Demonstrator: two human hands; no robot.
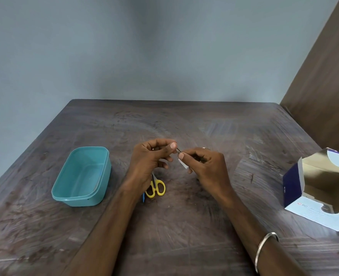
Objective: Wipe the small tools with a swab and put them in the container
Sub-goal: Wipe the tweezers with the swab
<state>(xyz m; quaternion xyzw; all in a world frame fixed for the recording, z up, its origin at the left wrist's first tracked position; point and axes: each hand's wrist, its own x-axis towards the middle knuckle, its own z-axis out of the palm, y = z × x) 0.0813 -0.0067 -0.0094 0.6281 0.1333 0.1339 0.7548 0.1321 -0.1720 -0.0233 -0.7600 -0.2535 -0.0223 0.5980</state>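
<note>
Here, above the middle of a scuffed dark wooden table [184, 226], a person's two hands meet over a thin dark tool [179, 150], too small to identify. The left hand [150, 160] pinches one end of it between thumb and curled fingers, and the right hand [206, 166] pinches the other end, with a small white swab [183, 163] pressed between its thumb and fingers, a corner hanging below. A silver bangle [264, 250] circles the right wrist. Directly at 6 o'clock from the hands, yellow-handled scissors [156, 187] lie on the table, partly hidden by the left wrist, just beside a small blue object [143, 198] that cannot be made out. At 9 o'clock from the hands sits an open teal plastic container [81, 194], nothing visible inside it. At 3 o'clock, near the table's right edge, stands an opened blue-and-white alcohol swab box [312, 196].
</note>
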